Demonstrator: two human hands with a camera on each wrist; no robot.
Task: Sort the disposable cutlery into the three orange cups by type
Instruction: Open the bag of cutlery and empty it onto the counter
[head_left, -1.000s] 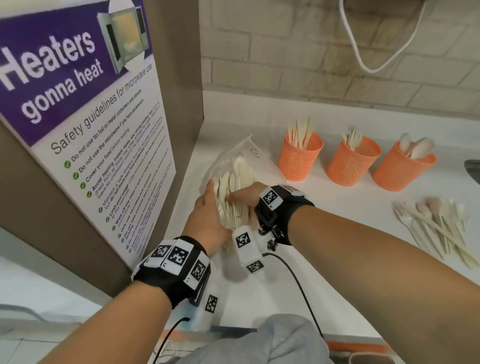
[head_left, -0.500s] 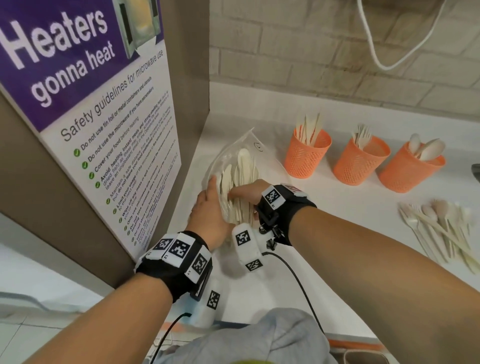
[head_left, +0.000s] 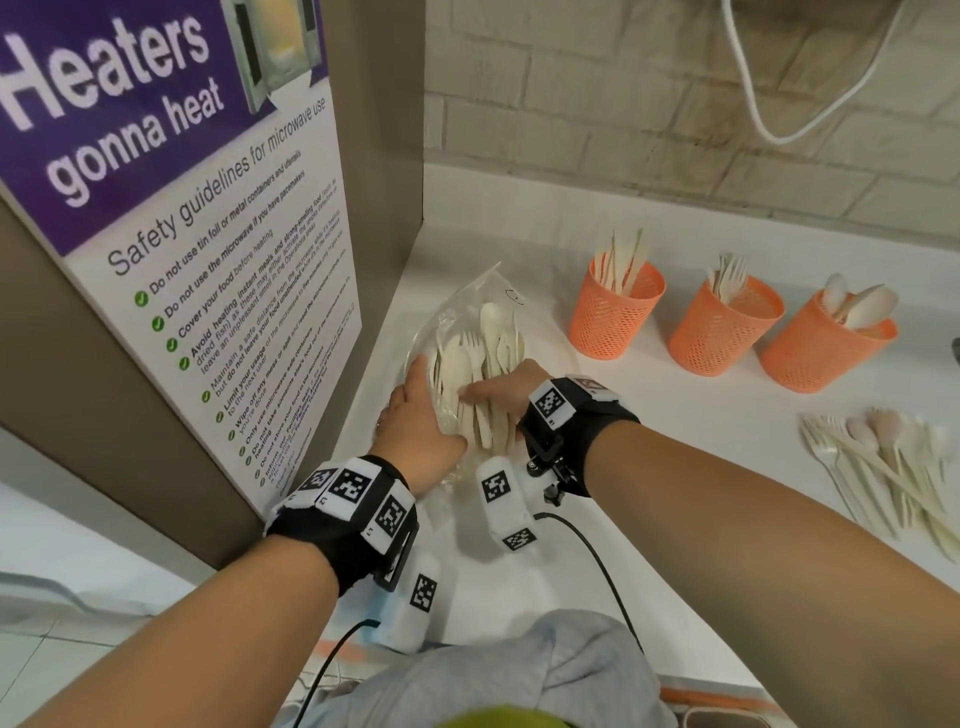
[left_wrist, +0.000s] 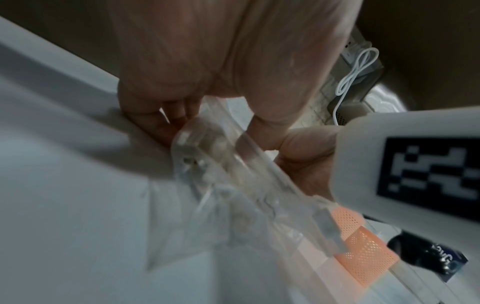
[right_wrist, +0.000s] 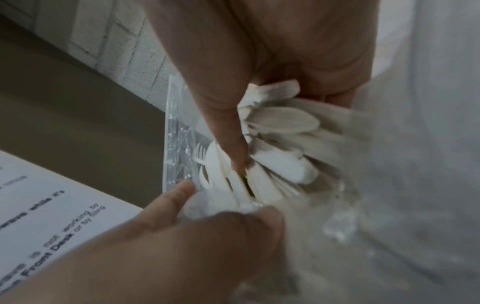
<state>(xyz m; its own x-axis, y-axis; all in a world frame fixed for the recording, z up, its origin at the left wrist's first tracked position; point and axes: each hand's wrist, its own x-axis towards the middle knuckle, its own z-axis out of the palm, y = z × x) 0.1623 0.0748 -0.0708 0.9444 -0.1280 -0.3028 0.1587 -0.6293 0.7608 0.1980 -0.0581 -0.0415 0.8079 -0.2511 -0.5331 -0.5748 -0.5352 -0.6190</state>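
1. Step in hand, as we judge it: we are getting a fresh bundle of mixed cutlery (head_left: 475, 384) out of the clear plastic bag (head_left: 475, 306) at the centre of the head view, so sorting of this batch has not begun.
2. Our left hand (head_left: 415, 426) holds the near end of the bag, thumb and fingers pinching the plastic from the frame's left side.
3. Our right hand (head_left: 506, 389) reaches in from the right; its grip closes around the pale utensil handles, the forefinger (right_wrist: 231, 142) pressing into the bundle.
4. Next move, in our judgement: draw the bundle free while the left hand keeps the bag back, then split pieces by type; the handles sit tightly packed and could snag on the film.
5. Three orange mesh cups stand in a row at the right of the head view: the leftmost cup (head_left: 615, 317) holds what look like knives, the middle cup (head_left: 724, 332) forks, the rightmost cup (head_left: 826, 353) spoons.
6. A loose pile (head_left: 893, 467) of unsorted pieces lies on the white counter (head_left: 675, 441) at the far right, well apart from the bag.
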